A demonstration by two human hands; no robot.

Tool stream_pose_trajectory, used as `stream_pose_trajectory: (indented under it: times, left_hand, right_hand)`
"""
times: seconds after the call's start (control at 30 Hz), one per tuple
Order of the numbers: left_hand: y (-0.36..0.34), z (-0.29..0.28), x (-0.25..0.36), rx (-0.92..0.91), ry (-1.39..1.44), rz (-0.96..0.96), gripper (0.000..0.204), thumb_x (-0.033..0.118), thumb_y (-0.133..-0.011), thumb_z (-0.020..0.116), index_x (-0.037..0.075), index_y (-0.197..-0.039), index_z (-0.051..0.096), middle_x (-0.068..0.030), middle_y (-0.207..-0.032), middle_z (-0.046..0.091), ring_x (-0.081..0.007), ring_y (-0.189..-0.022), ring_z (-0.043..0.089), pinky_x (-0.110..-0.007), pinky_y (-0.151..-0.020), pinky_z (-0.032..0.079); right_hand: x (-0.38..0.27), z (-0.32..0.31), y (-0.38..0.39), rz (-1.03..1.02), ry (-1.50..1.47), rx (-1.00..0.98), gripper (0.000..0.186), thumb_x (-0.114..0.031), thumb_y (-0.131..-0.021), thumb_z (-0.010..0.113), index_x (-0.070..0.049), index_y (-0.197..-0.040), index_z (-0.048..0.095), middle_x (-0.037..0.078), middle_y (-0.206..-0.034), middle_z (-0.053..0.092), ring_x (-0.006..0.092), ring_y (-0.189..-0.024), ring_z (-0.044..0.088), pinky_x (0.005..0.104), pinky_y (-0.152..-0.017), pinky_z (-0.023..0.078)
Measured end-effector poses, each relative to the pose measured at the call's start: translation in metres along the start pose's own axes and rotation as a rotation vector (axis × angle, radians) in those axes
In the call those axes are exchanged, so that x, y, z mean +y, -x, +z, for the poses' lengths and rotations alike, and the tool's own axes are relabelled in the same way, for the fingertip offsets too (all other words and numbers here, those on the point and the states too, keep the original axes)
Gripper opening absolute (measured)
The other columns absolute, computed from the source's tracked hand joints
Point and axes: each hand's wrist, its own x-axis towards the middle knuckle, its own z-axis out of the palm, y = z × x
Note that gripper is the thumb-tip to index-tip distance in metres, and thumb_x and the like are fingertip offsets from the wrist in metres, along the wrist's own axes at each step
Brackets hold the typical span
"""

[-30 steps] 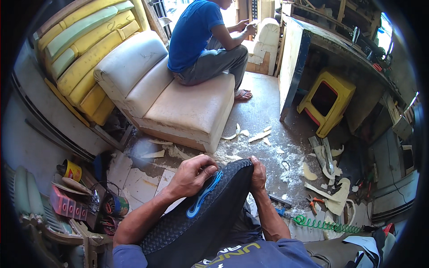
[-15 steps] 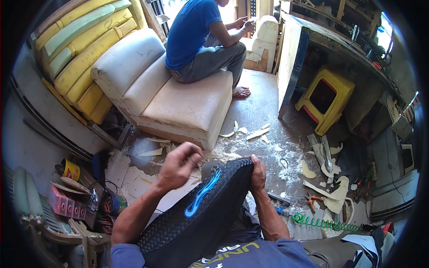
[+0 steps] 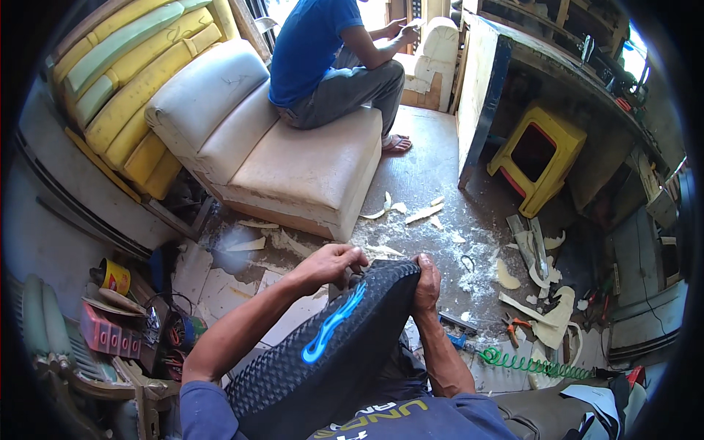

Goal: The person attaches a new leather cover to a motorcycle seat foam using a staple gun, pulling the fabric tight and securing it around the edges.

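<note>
A black motorcycle seat (image 3: 370, 341) lies slanted across my lap. Its cover has a woven-looking textured band and a blue flame-shaped mark (image 3: 334, 323). My right hand (image 3: 426, 286) is closed round the narrow end, thumb on top. At the far edge of the seat, my left hand (image 3: 334, 265) is closed, its bent fingertips on the cover's rim and partly hidden behind it. The underside of the seat is out of sight.
A person in a blue shirt (image 3: 312, 51) sits on a worn cream sofa seat (image 3: 308, 158). Foam scraps (image 3: 425, 213) litter the floor. Right: a yellow stool (image 3: 539, 158), orange-handled pliers (image 3: 513, 330) and a coiled green air hose (image 3: 528, 363). Left: a pink drawer box (image 3: 110, 330).
My left hand has come down and right, from above the seat to its far edge, where its fingers now touch the cover. My right hand keeps its hold on the narrow end.
</note>
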Motion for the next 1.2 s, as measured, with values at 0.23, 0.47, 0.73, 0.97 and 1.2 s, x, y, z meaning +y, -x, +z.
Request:
stream_pose_trajectory:
  times: [0.23,0.47,0.73,0.97,1.2]
  left_hand:
    - [-0.041,0.018,-0.003,-0.318,-0.111,0.336,0.048,0.028,-0.098,0.061,0.0,-0.137,0.056,-0.0119,-0.134,0.061,-0.02,-0.124,0.055,-0.035,-0.109,0.04]
    - [-0.018,0.045,-0.029,0.235,0.052,0.179,0.034,0.024,-0.095,0.06,-0.004,-0.11,0.072,-0.0061,-0.1,0.073,-0.0115,-0.093,0.063,-0.026,-0.086,0.047]
    - [0.023,0.12,0.021,0.761,-0.881,0.651,0.021,0.024,-0.09,0.068,0.005,-0.081,0.07,-0.0122,-0.071,0.062,-0.0311,-0.063,0.062,-0.041,-0.061,0.049]
    - [0.032,0.155,-0.017,0.487,-1.157,0.322,0.049,0.042,-0.084,0.076,0.007,-0.117,0.067,-0.013,-0.092,0.067,-0.0335,-0.081,0.066,-0.042,-0.075,0.051]
    - [0.015,0.155,-0.03,0.505,-1.171,0.318,0.052,0.037,-0.082,0.077,0.018,-0.13,0.064,-0.0098,-0.121,0.066,-0.0288,-0.085,0.068,-0.038,-0.071,0.055]
  right_hand:
    - [-0.02,-0.002,0.003,0.123,-0.026,0.013,0.05,-0.036,-0.107,0.042,0.0,-0.081,0.066,0.004,-0.071,0.066,0.01,-0.062,0.058,0.025,-0.061,0.046]
    - [0.012,0.012,0.006,0.079,-0.127,0.153,0.058,-0.043,-0.107,0.037,0.0,-0.08,0.066,0.008,-0.07,0.065,0.0165,-0.065,0.06,0.0316,-0.07,0.05]
    - [0.025,0.045,0.01,0.362,-1.206,-0.332,0.057,-0.048,-0.105,0.033,-0.005,-0.108,0.069,0.017,-0.102,0.068,0.0314,-0.105,0.061,0.0483,-0.107,0.041]
    - [0.058,-0.027,0.029,0.409,-0.764,-0.517,0.084,-0.071,-0.098,0.026,-0.012,-0.158,0.029,0.018,-0.158,0.037,0.0297,-0.149,0.028,0.0494,-0.122,0.019]
    - [0.045,-0.038,0.039,0.468,-0.773,-0.459,0.088,-0.074,-0.097,0.021,-0.012,-0.158,0.028,0.018,-0.16,0.032,0.0298,-0.15,0.027,0.0463,-0.123,0.017]
